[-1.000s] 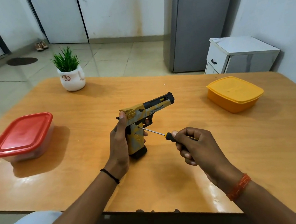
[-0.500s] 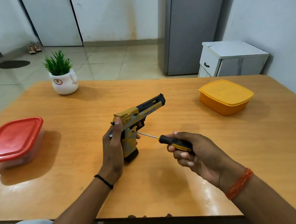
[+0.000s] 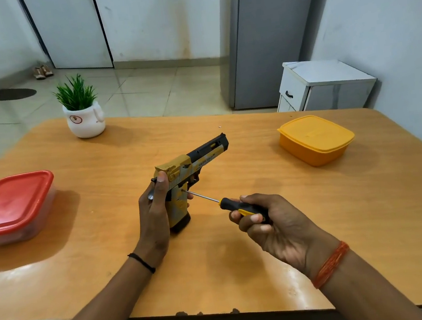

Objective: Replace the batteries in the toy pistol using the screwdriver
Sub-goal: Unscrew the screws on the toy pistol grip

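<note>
A yellow, grey and black toy pistol [image 3: 194,162] stands upright on its grip base in the middle of the wooden table [image 3: 345,209], barrel pointing to the far right. My left hand [image 3: 155,215] grips the pistol's handle from the left, thumb up on the rear of the slide. My right hand [image 3: 271,221] holds the black and yellow handle of a screwdriver [image 3: 233,205]. Its thin metal shaft runs up-left, and the tip touches the side of the grip just behind the trigger.
A red-lidded clear container [image 3: 12,207] sits at the table's left edge. A yellow lidded box [image 3: 316,139] is at the far right. A small potted plant [image 3: 81,109] stands at the far left. A white cabinet [image 3: 323,86] is beyond the table.
The view has shifted slightly, so everything sits a little lower and to the left. Both hands keep their holds, and the screwdriver tip stays at the pistol's grip.
</note>
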